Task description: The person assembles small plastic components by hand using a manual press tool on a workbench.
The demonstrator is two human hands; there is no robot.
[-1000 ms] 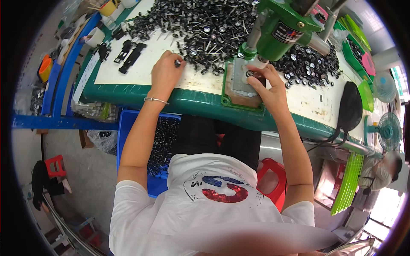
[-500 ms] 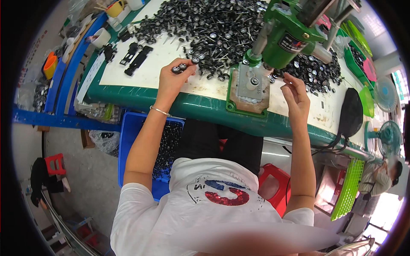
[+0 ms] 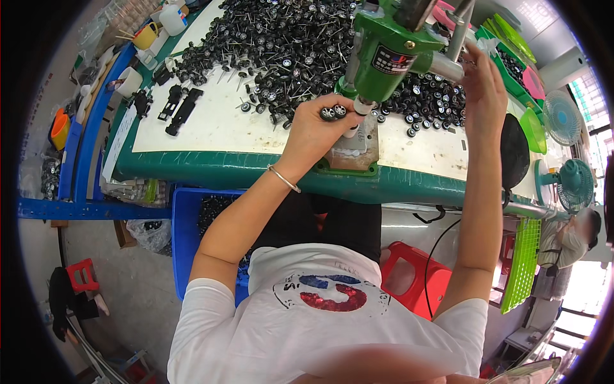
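My left hand is closed at the front of a green bench press, its thumb and fingertips close under the ram. Two small black toy wheels with silver hubs sit in its fingers. Whatever the fingertips pinch under the ram is hidden. Beneath them lies the press's metal base plate, partly covered by the hand. My right hand is raised beside the press's lever hub, its fingers bent and thumb apart, with nothing visible in them. Whether it touches the hub is unclear.
A heap of black wheels, many on metal axles, covers the bench's back. More loose wheels lie right of the press. Black toy chassis pieces rest at left. A blue bin stands below; a green fan is at right.
My left hand has moved right to the press with the wheels. My right hand has risen from beside the base plate to the lever hub. The view has shifted slightly.
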